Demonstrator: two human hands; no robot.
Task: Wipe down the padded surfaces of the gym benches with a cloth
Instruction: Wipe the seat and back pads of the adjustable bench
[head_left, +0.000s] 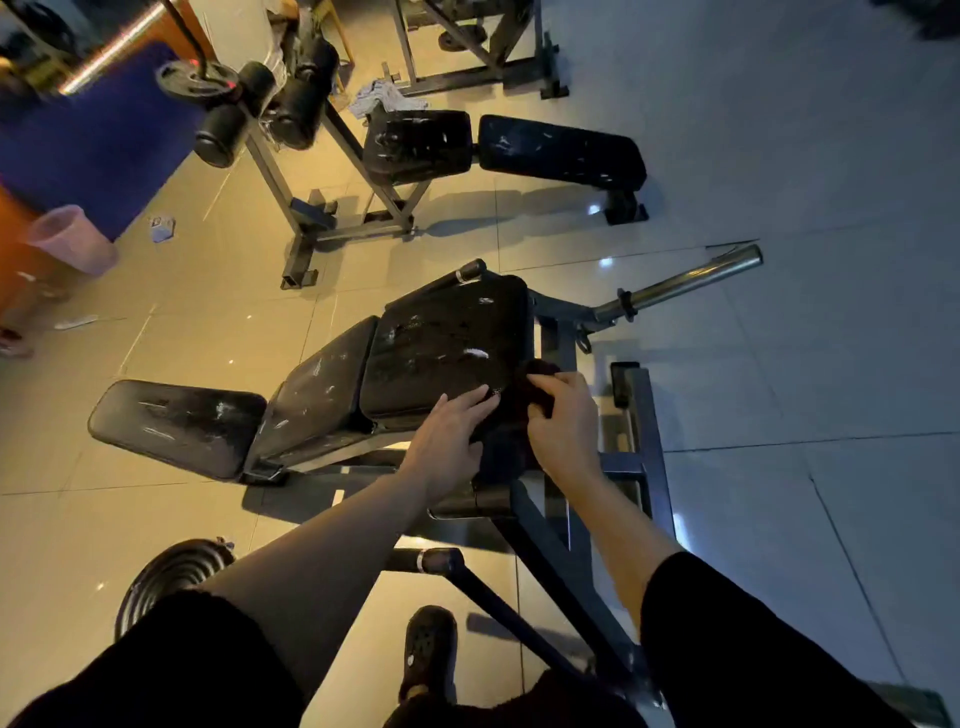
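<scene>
Both hands are working at the near corner of the seat pad (447, 353), where the dark cloth (511, 410) is lying bunched over the pad's edge. It is looking soft, light and floppy, so balling it in the palm should be suiting it better than pinching a corner. The right hand (563, 421) is curling around the cloth's upper fold, gripping it, wrist bent downward. The left hand (447, 447) is lying flat, fingers straight, pressing the pad right beside the cloth, forearm reaching in from the lower left.
</scene>
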